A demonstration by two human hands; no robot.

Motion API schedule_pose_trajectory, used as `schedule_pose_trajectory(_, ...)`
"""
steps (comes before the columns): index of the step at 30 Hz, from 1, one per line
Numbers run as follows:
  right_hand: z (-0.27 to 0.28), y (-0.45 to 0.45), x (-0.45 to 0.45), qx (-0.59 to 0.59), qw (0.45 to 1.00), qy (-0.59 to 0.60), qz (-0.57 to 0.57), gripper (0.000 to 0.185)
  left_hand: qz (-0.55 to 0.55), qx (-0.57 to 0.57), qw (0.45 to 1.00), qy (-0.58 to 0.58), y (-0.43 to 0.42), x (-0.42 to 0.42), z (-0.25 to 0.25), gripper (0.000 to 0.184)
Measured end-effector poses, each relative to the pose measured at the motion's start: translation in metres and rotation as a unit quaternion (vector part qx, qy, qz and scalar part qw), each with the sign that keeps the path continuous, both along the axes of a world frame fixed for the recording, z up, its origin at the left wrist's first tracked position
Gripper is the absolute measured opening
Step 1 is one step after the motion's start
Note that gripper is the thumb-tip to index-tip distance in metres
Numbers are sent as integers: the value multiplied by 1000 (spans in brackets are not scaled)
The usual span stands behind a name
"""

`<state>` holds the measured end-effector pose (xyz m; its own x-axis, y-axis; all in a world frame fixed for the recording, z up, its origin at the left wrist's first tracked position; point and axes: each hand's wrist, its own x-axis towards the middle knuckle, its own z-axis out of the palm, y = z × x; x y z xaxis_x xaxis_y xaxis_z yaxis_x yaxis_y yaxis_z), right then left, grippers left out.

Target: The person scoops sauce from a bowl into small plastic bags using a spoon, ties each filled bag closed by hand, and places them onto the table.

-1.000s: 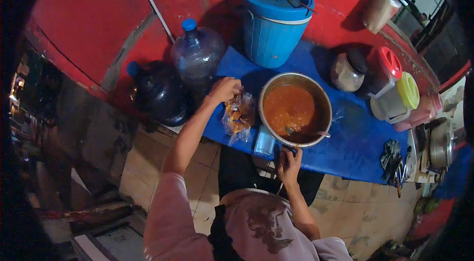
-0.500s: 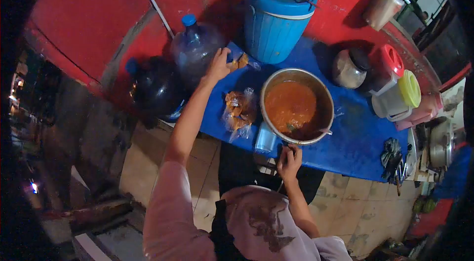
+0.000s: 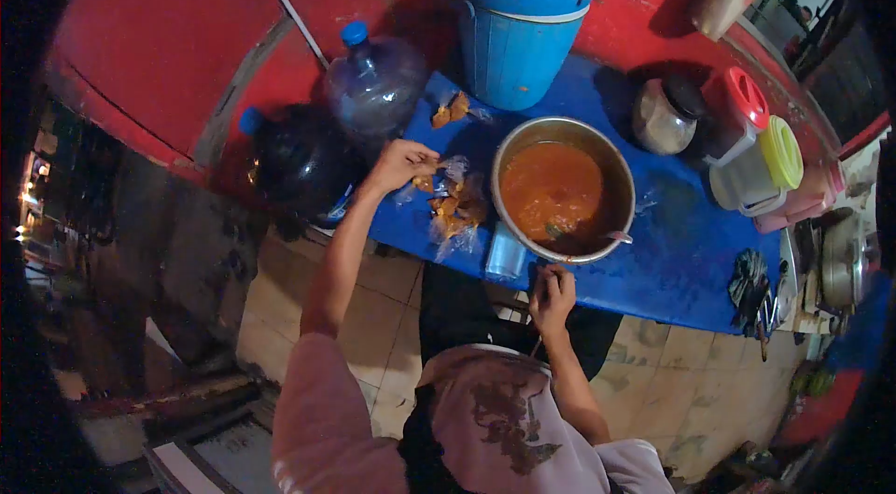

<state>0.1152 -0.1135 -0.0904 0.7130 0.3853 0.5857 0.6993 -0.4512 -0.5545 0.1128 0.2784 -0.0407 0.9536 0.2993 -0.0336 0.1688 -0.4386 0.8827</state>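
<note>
My left hand (image 3: 403, 164) is above the left side of the blue table, its fingertips pinched at the clear plastic of a small bag of orange-brown sauce (image 3: 423, 183). Beside it lies a pile of similar sauce-filled plastic bags (image 3: 457, 210). Two more packets (image 3: 451, 110) sit farther back, near the blue drum. Close to the table's front edge, my right hand (image 3: 553, 296) is closed below the pot; whatever its fingers hold is hidden. The large metal pot (image 3: 627, 178) contains orange-red sauce (image 3: 553, 186), with a ladle handle (image 3: 618, 236) leaning on its right rim.
A blue lidded drum (image 3: 518, 50) stands behind the pot. Large water bottles (image 3: 378, 88) stand at left. Jars and lidded pitchers (image 3: 761, 167) line the right. A clear light-blue pack (image 3: 505, 252) lies before the pot; a black plastic bag (image 3: 749, 279) lies at right.
My left hand has come forward from the rear packets to the bag pile, its fingers now at a bag there. My right hand stays by the front edge. The view has shifted slightly.
</note>
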Motion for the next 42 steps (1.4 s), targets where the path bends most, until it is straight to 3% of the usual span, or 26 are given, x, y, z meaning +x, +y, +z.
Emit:
schedule_pose_trajectory(1,2,1,0,2,1000,0,5,21,17,18,1000,7,-8,-1,30,21)
schedule_pose_trajectory(2,4,1,0,4,1000,1,11,21,15,17,1000,8,-4,5,26,21)
schedule_pose_trajectory(4,6,1,-1,0,1000,-2,10,20,7,18,994,-112,11,21,23,22)
schedule_pose_trajectory(6,6,2,0,-3,1000,-6,9,19,8,-9,996,-83,14,42,26,25)
schedule_pose_trajectory(8,4,3,0,5,1000,-13,-3,18,-13,75,990,-121,17,65,25,30)
schedule_pose_trajectory(9,2,1,0,4,1000,-14,-3,18,-9,80,994,-77,18,74,23,33)
schedule_pose_trajectory(11,-5,-4,1,-14,1000,9,23,35,-30,80,993,-77,27,87,10,33)
schedule_pose_trajectory(13,-7,-5,3,-20,1000,1,24,35,-50,79,993,-78,23,89,13,33)
schedule_pose_trajectory(15,-12,-6,2,-23,999,-1,24,36,-47,267,953,-131,19,81,22,38)
schedule_pose_trajectory(16,-15,-5,3,-19,1000,-6,23,36,-47,268,954,-128,12,70,30,38)
schedule_pose_trajectory(18,-17,-6,2,-14,1000,-7,19,37,-206,186,959,-53,-10,39,39,47)
schedule_pose_trajectory(20,-14,-7,1,-28,999,5,19,37,-273,176,945,-37,-31,12,35,57)
schedule_pose_trajectory(21,-12,-7,2,-27,999,6,20,37,-258,184,948,-21,-44,3,37,62)
schedule_pose_trajectory(24,-9,-6,2,-32,999,16,28,38,-241,262,932,71,-63,3,41,37)
schedule_pose_trajectory(25,-12,-7,2,-28,999,9,25,38,-241,262,932,71,-60,5,33,37)
schedule_pose_trajectory(27,-13,-7,2,-23,999,3,22,39,-144,159,975,-64,-53,13,17,21)
schedule_pose_trajectory(28,-11,-7,2,-23,999,3,23,38,-146,159,974,-65,-50,15,17,21)
schedule_pose_trajectory(30,-9,-9,3,-23,1000,4,19,38,-56,2,992,-115,-43,16,25,18)
schedule_pose_trajectory(32,-9,-8,2,-15,1000,3,27,37,-45,18,995,-86,-35,11,44,18)
schedule_pose_trajectory(35,-3,-4,2,-16,1000,1,15,35,-32,-125,989,-77,-8,14,36,21)
schedule_pose_trajectory(40,-1,-5,1,-25,1000,7,10,34,10,-68,995,-76,11,42,42,23)
schedule_pose_trajectory(42,-1,-4,-1,-31,999,4,9,34,-51,89,973,-207,13,62,33,27)
